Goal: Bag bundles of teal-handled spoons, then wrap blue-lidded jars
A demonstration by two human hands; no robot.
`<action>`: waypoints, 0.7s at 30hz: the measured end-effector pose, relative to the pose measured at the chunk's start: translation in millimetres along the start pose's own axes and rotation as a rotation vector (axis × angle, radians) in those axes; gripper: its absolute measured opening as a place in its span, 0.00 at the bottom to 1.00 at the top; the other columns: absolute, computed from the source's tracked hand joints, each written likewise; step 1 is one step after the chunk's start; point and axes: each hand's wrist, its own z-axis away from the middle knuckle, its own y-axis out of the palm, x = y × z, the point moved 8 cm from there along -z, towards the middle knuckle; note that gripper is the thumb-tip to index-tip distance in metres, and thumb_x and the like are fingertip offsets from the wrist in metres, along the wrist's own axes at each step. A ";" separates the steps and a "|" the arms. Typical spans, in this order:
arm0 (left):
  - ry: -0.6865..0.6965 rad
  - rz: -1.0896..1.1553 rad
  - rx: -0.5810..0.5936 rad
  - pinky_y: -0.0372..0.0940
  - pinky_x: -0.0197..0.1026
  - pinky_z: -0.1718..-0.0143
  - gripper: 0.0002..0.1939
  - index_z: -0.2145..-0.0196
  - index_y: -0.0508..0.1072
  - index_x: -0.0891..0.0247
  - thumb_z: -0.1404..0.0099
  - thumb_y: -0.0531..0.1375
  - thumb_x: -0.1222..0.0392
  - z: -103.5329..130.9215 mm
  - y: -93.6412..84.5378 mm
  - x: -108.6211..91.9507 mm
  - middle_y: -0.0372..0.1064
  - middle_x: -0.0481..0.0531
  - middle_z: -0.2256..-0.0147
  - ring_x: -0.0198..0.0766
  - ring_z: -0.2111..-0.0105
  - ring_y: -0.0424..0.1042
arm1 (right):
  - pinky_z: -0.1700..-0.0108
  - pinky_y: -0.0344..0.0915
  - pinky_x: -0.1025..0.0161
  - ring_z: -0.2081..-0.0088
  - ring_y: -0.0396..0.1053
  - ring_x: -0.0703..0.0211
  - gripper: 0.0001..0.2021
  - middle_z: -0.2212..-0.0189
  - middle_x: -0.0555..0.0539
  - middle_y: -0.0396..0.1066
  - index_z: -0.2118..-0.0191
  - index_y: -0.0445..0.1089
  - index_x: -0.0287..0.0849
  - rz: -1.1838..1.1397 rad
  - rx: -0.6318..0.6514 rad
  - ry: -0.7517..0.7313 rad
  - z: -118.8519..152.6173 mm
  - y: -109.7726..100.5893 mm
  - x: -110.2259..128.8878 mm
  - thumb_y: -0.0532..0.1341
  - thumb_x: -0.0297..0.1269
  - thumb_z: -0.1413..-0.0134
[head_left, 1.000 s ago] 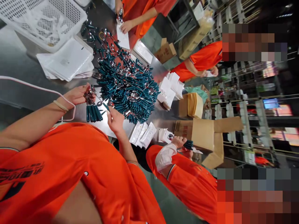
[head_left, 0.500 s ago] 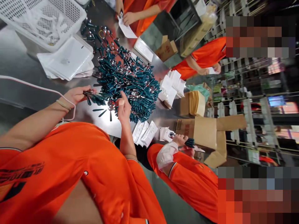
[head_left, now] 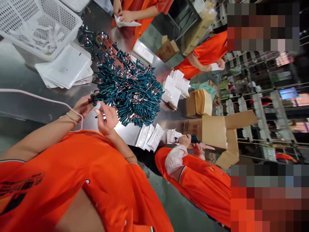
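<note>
1. While the left hand [head_left: 83,104] is closed round a bunch of spoons [head_left: 93,99], mostly hidden by its fingers, the right hand [head_left: 107,119] is just beside it, thumb and fingers bent; whether it grips anything, I cannot tell.
2. Just beyond both hands, a heap of green-handled spoons [head_left: 130,93] lies on the metal desk [head_left: 31,108].
3. A slack grip could let pieces slide from the bunch into the heap, where handles point every way and might tangle.
4. The white cord [head_left: 58,102] crosses in front of the left wrist; a sweep of that arm might snag it.
5. White packets [head_left: 149,137] lie near the desk's edge; a swinging right elbow could knock them off.
</note>
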 end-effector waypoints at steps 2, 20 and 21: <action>-0.033 0.082 -0.058 0.74 0.34 0.58 0.07 0.46 0.81 0.70 0.18 0.65 0.67 8.7 5.9 2.4 0.82 0.57 0.56 0.40 0.58 0.78 | 0.39 0.80 0.57 0.50 0.82 0.52 0.19 0.51 0.35 0.83 0.36 0.84 0.41 0.056 0.079 0.066 -4.1 -1.5 2.0 0.65 0.46 0.19; 0.047 -0.003 0.024 0.77 0.36 0.47 0.20 0.36 0.83 0.59 0.22 0.70 0.57 28.8 20.4 3.9 0.84 0.54 0.50 0.46 0.44 0.83 | 0.25 0.67 0.38 0.28 0.71 0.33 0.11 0.47 0.37 0.79 0.47 0.91 0.49 0.198 0.024 0.127 2.4 -1.8 14.7 0.70 0.42 0.26; 0.036 0.001 0.020 0.77 0.34 0.52 0.17 0.38 0.84 0.59 0.22 0.69 0.57 28.0 20.2 4.8 0.84 0.54 0.50 0.45 0.44 0.83 | 0.26 0.68 0.37 0.28 0.71 0.33 0.10 0.47 0.37 0.80 0.48 0.91 0.51 0.194 0.027 0.115 2.5 -0.8 15.7 0.71 0.42 0.27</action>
